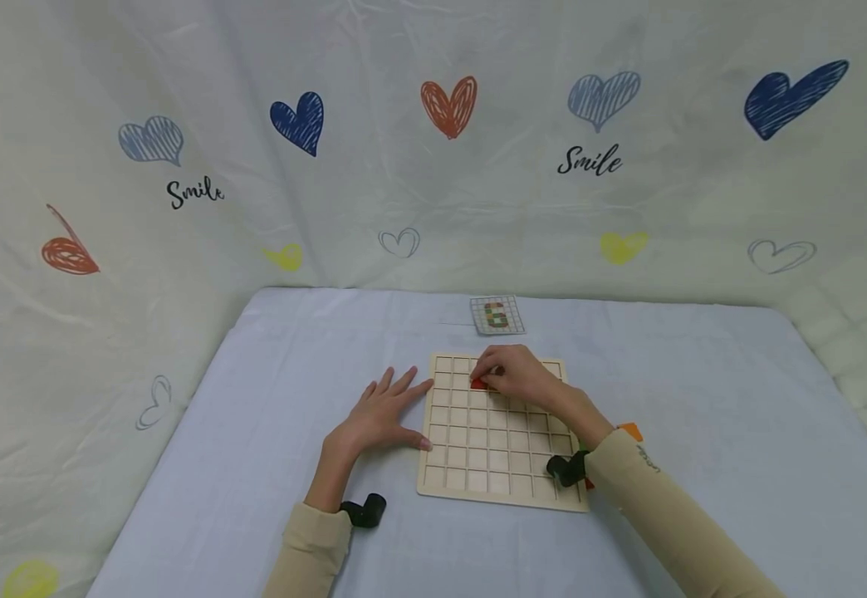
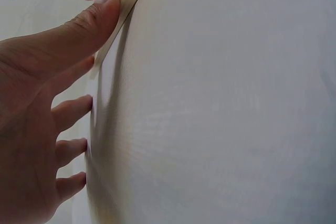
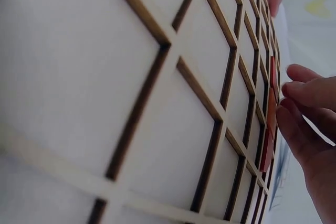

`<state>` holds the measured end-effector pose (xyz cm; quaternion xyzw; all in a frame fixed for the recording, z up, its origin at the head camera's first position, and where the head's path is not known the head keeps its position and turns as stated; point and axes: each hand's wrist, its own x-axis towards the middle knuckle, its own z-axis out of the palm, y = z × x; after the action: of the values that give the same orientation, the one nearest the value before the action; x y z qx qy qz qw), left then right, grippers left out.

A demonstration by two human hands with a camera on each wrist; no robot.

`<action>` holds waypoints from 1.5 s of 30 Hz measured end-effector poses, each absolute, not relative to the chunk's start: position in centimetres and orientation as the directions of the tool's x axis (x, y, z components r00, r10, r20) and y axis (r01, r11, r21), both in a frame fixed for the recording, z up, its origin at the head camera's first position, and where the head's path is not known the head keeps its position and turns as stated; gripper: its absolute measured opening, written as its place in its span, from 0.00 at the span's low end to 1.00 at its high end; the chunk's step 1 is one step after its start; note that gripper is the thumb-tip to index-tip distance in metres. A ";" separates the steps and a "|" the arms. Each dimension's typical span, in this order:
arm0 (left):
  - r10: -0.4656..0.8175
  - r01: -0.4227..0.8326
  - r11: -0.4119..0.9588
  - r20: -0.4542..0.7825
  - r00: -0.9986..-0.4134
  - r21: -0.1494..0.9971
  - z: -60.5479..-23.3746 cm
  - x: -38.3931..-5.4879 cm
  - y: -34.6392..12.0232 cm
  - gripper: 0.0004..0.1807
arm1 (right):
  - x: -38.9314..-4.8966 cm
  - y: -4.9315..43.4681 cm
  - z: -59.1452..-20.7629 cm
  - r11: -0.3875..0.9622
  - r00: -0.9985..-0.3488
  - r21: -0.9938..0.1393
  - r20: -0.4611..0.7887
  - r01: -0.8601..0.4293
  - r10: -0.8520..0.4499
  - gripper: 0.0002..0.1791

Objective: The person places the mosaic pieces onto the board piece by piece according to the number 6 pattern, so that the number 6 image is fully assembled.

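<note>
A pale wooden grid board (image 1: pixel 478 458) lies on the white cloth. My right hand (image 1: pixel 521 374) is over its far rows, fingers curled and tips bunched close to a red tile (image 1: pixel 478 384). In the right wrist view, the right hand (image 3: pixel 315 114) has its fingertips at an orange tile (image 3: pixel 271 109) between two red tiles (image 3: pixel 266 150); whether they pinch a tile is unclear. My left hand (image 1: pixel 381 415) rests beside the board with fingers spread. Its thumb (image 2: pixel 86 32) touches the board's edge (image 2: pixel 128 9) in the left wrist view.
Behind the board lies a card (image 1: pixel 498 316) with a coloured figure on a grid. An orange piece (image 1: pixel 630 431) and other coloured pieces, partly hidden by the right forearm, lie at the board's right side. A white hanging (image 1: pixel 511 183) with printed hearts stands behind the table.
</note>
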<state>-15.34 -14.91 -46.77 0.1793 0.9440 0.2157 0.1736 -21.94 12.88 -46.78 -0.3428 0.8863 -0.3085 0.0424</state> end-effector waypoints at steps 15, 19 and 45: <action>0.398 0.250 0.849 -0.253 -0.882 0.466 -46.8 -15.3 -14.9 0.56 | -20.3 15.9 -45.6 0.614 -0.831 -0.626 0.100 -0.481 -0.548 0.07; 0.401 0.253 0.846 -0.248 -0.882 0.469 -46.7 -15.3 -14.8 0.55 | -19.7 17.0 -45.5 0.643 -0.851 -0.621 0.076 -0.448 -0.519 0.07; 0.410 0.253 0.846 -0.269 -0.872 0.470 -46.7 -15.2 -14.7 0.56 | -15.7 24.7 -45.5 0.748 -0.916 -0.571 0.020 -0.339 -0.400 0.08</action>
<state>-15.19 -14.68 -46.66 0.1756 0.9432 0.2150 0.1828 -15.73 24.67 -45.47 -0.1977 0.9335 -0.2946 0.0520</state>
